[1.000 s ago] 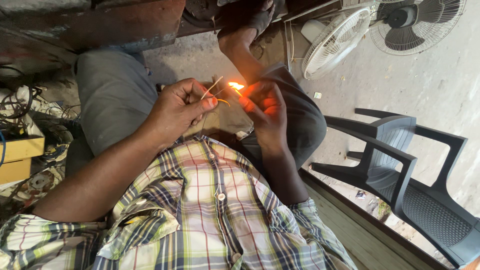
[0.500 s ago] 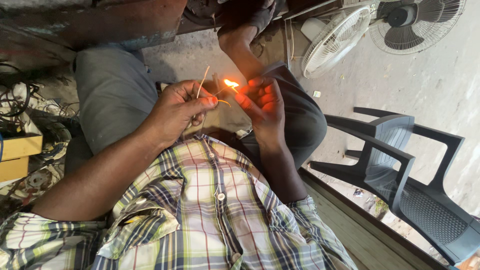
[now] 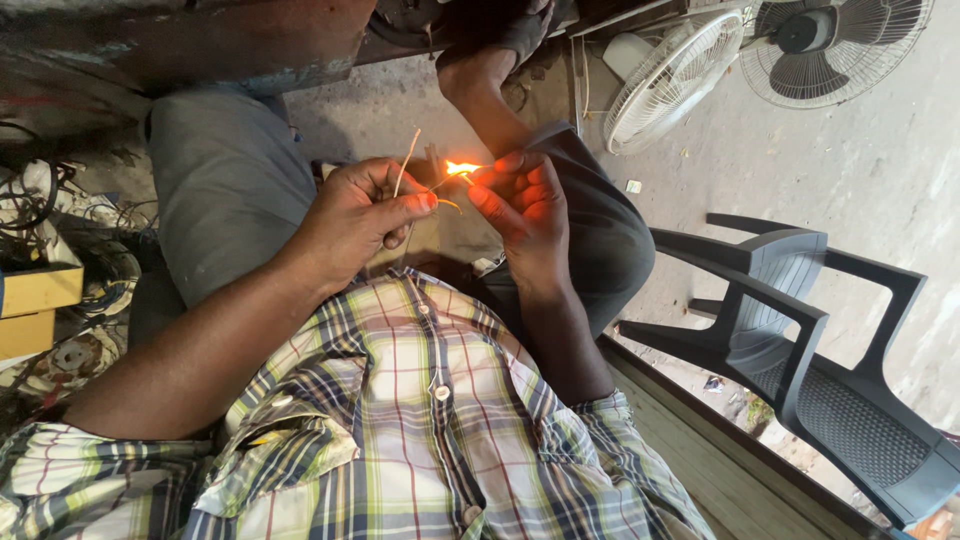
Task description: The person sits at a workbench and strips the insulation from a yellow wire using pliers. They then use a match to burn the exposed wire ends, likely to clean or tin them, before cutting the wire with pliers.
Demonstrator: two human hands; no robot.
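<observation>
My left hand (image 3: 358, 218) pinches a thin pale wire (image 3: 405, 165) whose free end sticks up above the fingers. Its bent tip reaches toward a small orange flame (image 3: 461, 168). My right hand (image 3: 525, 208) holds the burning thing, a match or lighter too small to tell, between thumb and fingers, right beside the wire's tip. Both hands hover above my lap, over grey trousers (image 3: 225, 190) and a plaid shirt (image 3: 420, 420).
A dark plastic armchair (image 3: 800, 330) stands at the right. Two fans (image 3: 670, 75) sit on the concrete floor at the top right. Tangled cables and yellow boxes (image 3: 35, 290) lie at the left. My bare foot (image 3: 470, 70) rests ahead.
The wire's free end has swung from slanting right toward upright. The flame stays between the hands, which have barely shifted.
</observation>
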